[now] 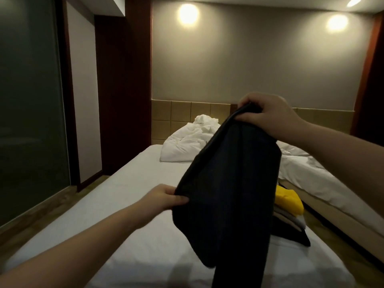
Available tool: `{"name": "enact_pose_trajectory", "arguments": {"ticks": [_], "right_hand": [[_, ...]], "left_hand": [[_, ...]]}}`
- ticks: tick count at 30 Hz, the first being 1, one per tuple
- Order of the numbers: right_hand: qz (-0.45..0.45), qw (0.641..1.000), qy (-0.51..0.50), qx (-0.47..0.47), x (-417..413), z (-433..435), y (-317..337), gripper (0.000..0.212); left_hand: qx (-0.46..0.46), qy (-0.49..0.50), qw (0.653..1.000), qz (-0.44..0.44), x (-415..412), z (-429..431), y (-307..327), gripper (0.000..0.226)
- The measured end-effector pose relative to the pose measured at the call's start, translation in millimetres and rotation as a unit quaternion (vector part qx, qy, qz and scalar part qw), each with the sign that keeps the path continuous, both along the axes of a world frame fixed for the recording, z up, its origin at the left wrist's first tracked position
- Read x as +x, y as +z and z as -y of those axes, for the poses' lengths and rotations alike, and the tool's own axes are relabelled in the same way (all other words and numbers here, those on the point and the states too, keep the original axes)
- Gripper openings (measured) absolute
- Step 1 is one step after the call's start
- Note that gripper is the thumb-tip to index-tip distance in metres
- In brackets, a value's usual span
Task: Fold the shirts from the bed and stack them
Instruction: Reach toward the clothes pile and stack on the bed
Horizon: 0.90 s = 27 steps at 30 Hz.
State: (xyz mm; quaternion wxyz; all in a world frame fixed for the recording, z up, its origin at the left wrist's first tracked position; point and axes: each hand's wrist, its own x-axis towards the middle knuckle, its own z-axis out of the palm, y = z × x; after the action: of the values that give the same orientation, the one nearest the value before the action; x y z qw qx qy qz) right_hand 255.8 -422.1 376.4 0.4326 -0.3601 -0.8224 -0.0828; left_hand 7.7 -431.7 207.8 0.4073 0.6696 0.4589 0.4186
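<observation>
**A:** Entry, fingers first?

**B:** Right hand (pixel 270 116): fingers curled over, clamping the top edge of the dark shirt (pixel 228 183). Left hand (pixel 164 197): thumb and fingers pinching the shirt's lower left edge.

**A:** The shirt itself?

**B:** Held up in the air above the bed (pixel 124 183), slanting from the high right hand down to the low left one. Its loose end hangs toward the bed's near edge.

**A:** Other garments?

**B:** A stack of folded clothes (pixel 295 221) on the bed's right side, partly hidden behind the held shirt. A yellow shirt (pixel 287 199) lies on top, with pale pieces under it and something dark at the bottom.

**A:** Remainder?

**B:** A crumpled white duvet (pixel 187 142) at the head of the bed. A second bed (pixel 324 183) to the bed's right, across a narrow gap.
</observation>
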Motion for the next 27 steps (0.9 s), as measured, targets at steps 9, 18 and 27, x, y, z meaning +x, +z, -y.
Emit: {"name": "enact_pose_trajectory", "arguments": {"ticks": [9, 18, 27], "right_hand": [[-0.134, 0.985, -0.052, -0.091, 21.7, -26.1, 0.0, 0.014], [-0.117, 0.981, -0.135, 0.073, 12.5, -81.1, -3.5, 0.023], [-0.099, 0.952, -0.006, -0.291, 19.5, -206.2, 44.8, 0.018]], "left_hand": [[0.168, 0.159, 0.971, -0.057, -60.0, -14.8, 92.5, 0.015], [0.172, 0.174, 0.968, -0.049, -56.0, -45.4, 140.1, 0.016], [0.064, 0.126, 0.979, -0.148, -79.7, -158.4, 159.0, 0.023]]}}
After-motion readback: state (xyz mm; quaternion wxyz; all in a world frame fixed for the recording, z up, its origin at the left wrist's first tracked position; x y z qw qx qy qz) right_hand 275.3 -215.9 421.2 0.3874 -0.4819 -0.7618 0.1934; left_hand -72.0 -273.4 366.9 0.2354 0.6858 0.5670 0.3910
